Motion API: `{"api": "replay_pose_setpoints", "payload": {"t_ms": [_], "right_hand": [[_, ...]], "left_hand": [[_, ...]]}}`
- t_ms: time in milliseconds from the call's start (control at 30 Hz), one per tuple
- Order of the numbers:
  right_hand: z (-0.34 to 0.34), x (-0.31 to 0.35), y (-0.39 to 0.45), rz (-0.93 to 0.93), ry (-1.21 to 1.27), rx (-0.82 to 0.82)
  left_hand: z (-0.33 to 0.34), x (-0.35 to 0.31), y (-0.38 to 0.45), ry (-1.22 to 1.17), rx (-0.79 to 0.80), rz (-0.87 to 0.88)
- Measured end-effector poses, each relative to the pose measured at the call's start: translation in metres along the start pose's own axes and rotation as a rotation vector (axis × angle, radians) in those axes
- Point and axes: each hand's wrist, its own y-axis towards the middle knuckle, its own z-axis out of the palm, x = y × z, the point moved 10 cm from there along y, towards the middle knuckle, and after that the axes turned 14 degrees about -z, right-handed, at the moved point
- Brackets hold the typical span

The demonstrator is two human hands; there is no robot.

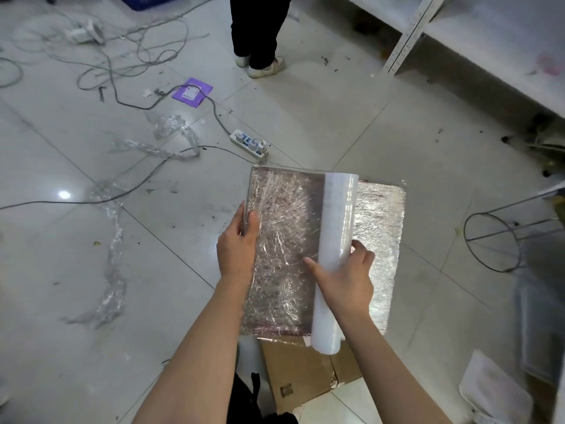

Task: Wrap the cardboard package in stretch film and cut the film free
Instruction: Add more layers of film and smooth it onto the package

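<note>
your left hand (237,244) grips the left edge of the cardboard package (282,249), thumb laid on its film-covered top face and fingers curled behind where you cannot see them. the package is flat, held up in the air above the tiled floor (397,142), with its wrinkled, shiny wrap already over the face towards you. your right hand (345,283) holds the white stretch film roll (333,258), which lies lengthwise across the right part of the package; the thumb points left onto the wrapped face and the fingers curl round the roll's far side. a sheet of stretch film (382,240) runs out from the roll to the right, crinkled and silvery, past the package's right edge. below the package, on the floor near your legs, lies flattened brown cardboard (299,371). further off on the floor, towards the far left, grey cables (128,65) tangle, one leading to a white power strip (249,143) just beyond the package's far edge. crumpled strips of used film (113,255) trail along the floor's left side, and a purple packet (192,92) lies near the cables. another person's legs and white shoes (264,67) stand at the far edge. a white metal shelf (458,35) fills the far right corner, and a wire stool frame (492,240) sits at the right.
</note>
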Motion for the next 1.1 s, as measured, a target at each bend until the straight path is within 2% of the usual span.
{"api": "replay_pose_setpoints", "payload": {"t_ms": [100,200,267,367,467,533,633,800,933,1000,1100], "right_hand": [[0.009,-0.002,0.002,-0.017,-0.055,0.061],[0.013,-0.003,0.002,-0.065,-0.008,0.081],[0.011,-0.008,-0.001,-0.065,0.059,0.068],[0.011,-0.011,-0.007,-0.098,0.098,0.059],[0.013,-0.014,-0.011,-0.127,0.112,0.052],[0.016,-0.016,-0.015,-0.153,0.098,0.077],[0.020,-0.015,-0.016,-0.243,0.171,0.091],[0.020,-0.011,0.000,-0.261,0.280,0.149],[0.018,-0.015,0.004,-0.249,0.290,0.157],[0.020,-0.015,0.004,-0.251,0.288,0.168],[0.023,-0.015,0.000,-0.256,0.280,0.184]], "left_hand": [[-0.002,0.007,-0.001,0.051,-0.023,0.013],[-0.008,0.000,-0.003,0.307,-0.082,0.051],[-0.014,-0.013,-0.015,0.456,-0.198,0.132],[-0.021,-0.039,-0.063,0.410,-0.432,0.370],[0.032,-0.034,-0.100,0.630,-0.366,0.641],[0.054,-0.015,-0.099,0.723,-0.350,0.707],[0.057,-0.012,-0.081,0.710,-0.415,0.667],[0.063,-0.027,-0.068,0.658,-0.372,0.657],[0.044,-0.037,-0.078,0.408,-0.155,0.653],[0.030,-0.032,-0.093,0.372,-0.131,0.683],[0.040,-0.007,-0.108,0.771,-0.255,0.757]]}}
